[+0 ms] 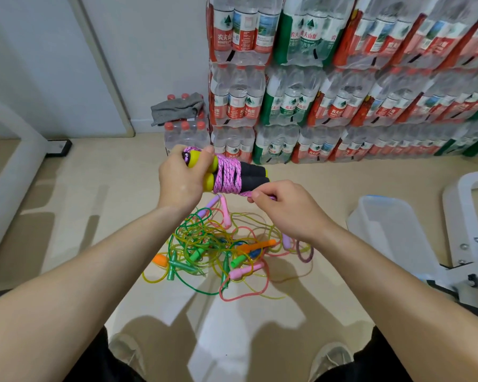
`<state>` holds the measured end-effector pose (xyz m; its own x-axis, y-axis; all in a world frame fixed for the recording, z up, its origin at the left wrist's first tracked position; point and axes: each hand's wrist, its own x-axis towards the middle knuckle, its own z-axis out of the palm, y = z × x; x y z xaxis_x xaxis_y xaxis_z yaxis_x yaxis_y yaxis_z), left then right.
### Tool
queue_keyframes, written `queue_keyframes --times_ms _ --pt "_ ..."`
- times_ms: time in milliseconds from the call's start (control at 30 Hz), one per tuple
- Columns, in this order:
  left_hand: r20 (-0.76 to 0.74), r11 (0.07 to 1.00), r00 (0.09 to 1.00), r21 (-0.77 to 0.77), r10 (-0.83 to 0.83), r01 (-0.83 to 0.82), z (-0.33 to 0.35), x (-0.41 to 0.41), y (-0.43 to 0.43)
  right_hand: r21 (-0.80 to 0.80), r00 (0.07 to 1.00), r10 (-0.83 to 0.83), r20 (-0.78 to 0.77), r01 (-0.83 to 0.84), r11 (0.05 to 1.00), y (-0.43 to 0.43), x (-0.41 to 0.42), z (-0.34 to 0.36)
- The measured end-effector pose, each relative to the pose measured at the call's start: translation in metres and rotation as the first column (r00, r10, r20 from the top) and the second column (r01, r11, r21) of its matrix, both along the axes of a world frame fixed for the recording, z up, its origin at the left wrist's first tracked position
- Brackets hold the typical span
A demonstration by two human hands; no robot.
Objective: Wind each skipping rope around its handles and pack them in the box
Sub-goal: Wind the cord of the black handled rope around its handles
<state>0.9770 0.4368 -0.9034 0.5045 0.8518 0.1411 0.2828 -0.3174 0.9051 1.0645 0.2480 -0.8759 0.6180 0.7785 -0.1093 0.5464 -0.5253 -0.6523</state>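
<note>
left hand (181, 179) grips the rope-wound handles (232, 176), right hand (284, 209) pinches the pink rope (228, 173) end just below them, its tip hidden by fingers.

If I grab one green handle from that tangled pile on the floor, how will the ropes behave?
Likely floppy: the thin cords of the tangled pile lie in slack loops. The green handle would probably drag neighbours along, since strands cross everywhere.
</note>
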Motion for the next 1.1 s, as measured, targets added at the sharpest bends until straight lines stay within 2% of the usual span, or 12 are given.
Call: queue_keyframes --times_ms 167,267,400,500,567,667,767,833,933,1000,1100 --pt "-0.085 0.977 0.982 0.119 -0.166 0.176 0.006 0.000 -0.006 -0.085 0.955 0.117 0.273 -0.097 0.992 -0.005 0.017 0.016" --pt "-0.124 0.954 0.959 0.125 -0.256 0.271 0.008 -0.002 -0.011 -0.040 0.949 0.144 0.282 -0.138 0.990 -0.008 0.027 0.011" --pt "-0.089 0.952 0.954 0.081 -0.287 0.294 0.014 -0.001 -0.014 0.192 0.996 0.043 0.077 -0.058 0.980 -0.011 0.041 -0.002" --pt "-0.027 0.963 0.963 0.025 -0.268 0.268 0.016 -0.002 -0.017 0.269 0.995 -0.059 -0.082 0.079 0.960 -0.009 0.046 -0.008" --pt "0.008 0.970 0.970 -0.004 -0.241 0.241 0.012 -0.003 -0.020 0.274 0.970 -0.146 -0.194 0.197 0.941 -0.006 0.045 -0.013" --pt "0.062 0.987 0.986 -0.042 -0.155 0.157 0.007 -0.003 -0.022 0.238 0.915 -0.333 -0.228 0.384 0.892 -0.002 0.040 -0.019" --pt "0.058 0.996 0.994 0.006 -0.090 0.090 0.008 -0.002 -0.023 0.085 0.782 -0.474 -0.406 0.549 0.832 0.001 0.030 -0.020" --pt "0.064 0.996 0.994 0.003 -0.088 0.088 0.009 -0.003 -0.024 0.004 0.696 -0.460 -0.551 0.553 0.833 0.001 0.026 -0.021" --pt "0.111 0.992 0.989 -0.072 -0.099 0.107 0.003 -0.003 -0.023 0.050 0.581 -0.325 -0.746 0.536 0.843 0.001 0.024 -0.021" --pt "0.128 0.979 0.987 -0.166 -0.099 0.120 0.000 -0.003 -0.021 0.084 0.507 -0.258 -0.823 0.557 0.826 0.001 0.024 -0.020" --pt "0.150 0.932 0.981 -0.322 -0.123 0.166 -0.002 -0.004 -0.019 0.095 0.453 -0.213 -0.866 0.567 0.818 0.003 0.023 -0.024"
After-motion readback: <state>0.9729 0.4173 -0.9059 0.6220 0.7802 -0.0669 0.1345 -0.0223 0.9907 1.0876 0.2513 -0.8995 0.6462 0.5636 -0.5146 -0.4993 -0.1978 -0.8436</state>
